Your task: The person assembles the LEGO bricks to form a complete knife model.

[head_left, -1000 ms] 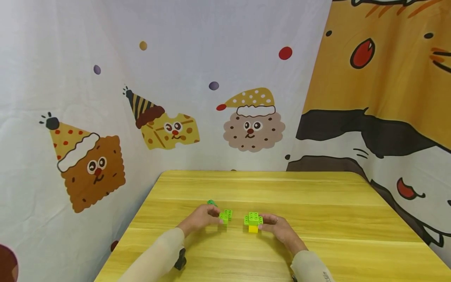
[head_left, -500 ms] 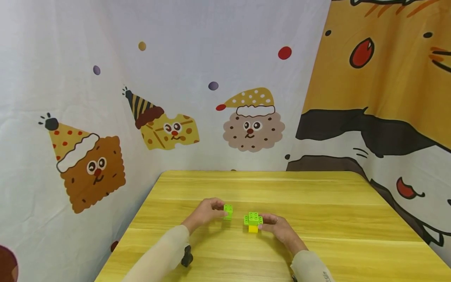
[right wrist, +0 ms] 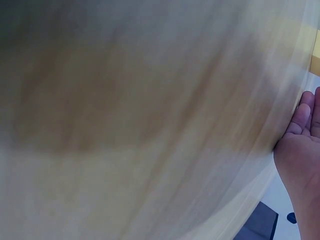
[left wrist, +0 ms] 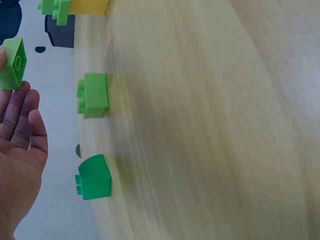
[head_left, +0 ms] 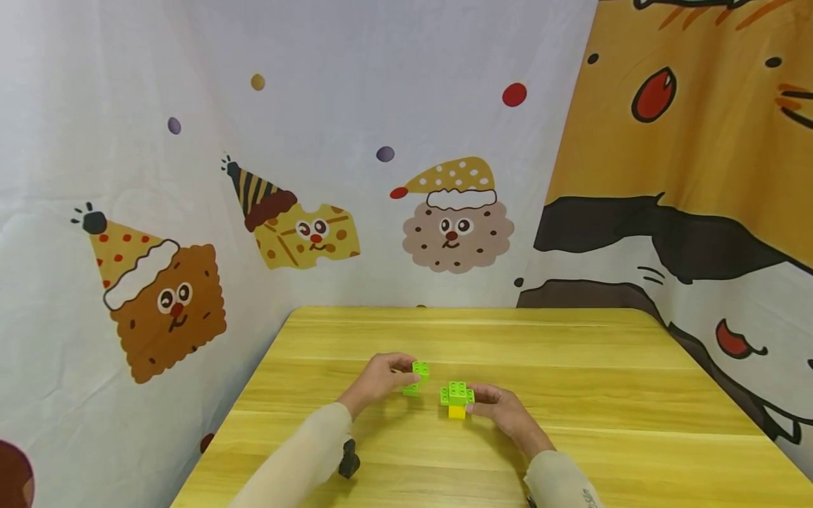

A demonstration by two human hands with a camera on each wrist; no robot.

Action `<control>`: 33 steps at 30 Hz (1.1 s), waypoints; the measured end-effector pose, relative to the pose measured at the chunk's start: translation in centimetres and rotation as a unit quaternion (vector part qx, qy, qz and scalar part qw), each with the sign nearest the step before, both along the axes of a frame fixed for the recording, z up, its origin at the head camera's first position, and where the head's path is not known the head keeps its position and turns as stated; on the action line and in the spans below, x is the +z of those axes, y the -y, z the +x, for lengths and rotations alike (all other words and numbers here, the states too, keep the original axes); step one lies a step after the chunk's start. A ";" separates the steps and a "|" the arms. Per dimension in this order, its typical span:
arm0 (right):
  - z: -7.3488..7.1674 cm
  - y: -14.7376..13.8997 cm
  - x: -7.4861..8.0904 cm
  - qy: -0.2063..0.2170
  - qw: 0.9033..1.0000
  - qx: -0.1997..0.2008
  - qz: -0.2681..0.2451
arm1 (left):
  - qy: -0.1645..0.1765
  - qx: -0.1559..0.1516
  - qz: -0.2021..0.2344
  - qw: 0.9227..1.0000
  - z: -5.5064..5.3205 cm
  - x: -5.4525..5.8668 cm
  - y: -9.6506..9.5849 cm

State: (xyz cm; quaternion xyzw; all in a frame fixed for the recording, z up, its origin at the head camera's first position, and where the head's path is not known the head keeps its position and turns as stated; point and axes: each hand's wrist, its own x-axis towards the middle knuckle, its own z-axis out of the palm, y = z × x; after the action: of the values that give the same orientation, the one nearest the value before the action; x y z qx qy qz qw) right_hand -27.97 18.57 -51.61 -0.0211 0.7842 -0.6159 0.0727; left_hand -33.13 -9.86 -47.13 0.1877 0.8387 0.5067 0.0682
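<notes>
My left hand (head_left: 380,379) pinches a light green building brick (head_left: 420,368) between thumb and fingers, lifted off the table; the left wrist view shows the hollow underside of this brick (left wrist: 14,65). Below it another light green brick (head_left: 411,390) stands on the table, partly covered in the head view. My right hand (head_left: 504,413) grips the right side of a small stack of light green bricks (head_left: 457,392) on a yellow brick (head_left: 456,412). In the right wrist view, the hand (right wrist: 305,145) shows at the edge and its fingertips are cut off.
A dark green brick with a curved top (left wrist: 95,179) stands on the wooden table (head_left: 571,374), hidden behind the left hand in the head view. A printed cloth (head_left: 330,106) hangs beyond the table's far edge.
My left hand has lifted one light green brick off the other and moved it up and to the right. The right hand and its stack have stayed in place.
</notes>
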 end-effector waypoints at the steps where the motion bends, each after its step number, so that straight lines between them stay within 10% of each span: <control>1: 0.0 0.0 0.0 0.000 1.000 0.000 0.001 | -0.001 -0.001 0.002 1.000 0.0 0.0 -0.1; 33: -0.3 0.0 -0.2 -0.001 1.000 -0.010 0.012 | -0.007 -0.007 0.023 1.000 0.2 0.6 -4.1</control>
State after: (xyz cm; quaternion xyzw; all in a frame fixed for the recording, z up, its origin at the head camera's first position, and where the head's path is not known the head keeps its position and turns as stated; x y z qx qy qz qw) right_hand -28.25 18.59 -51.84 -0.0131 0.7918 -0.6071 0.0659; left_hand -32.91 -5.75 -46.55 0.1986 0.8258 0.5242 0.0619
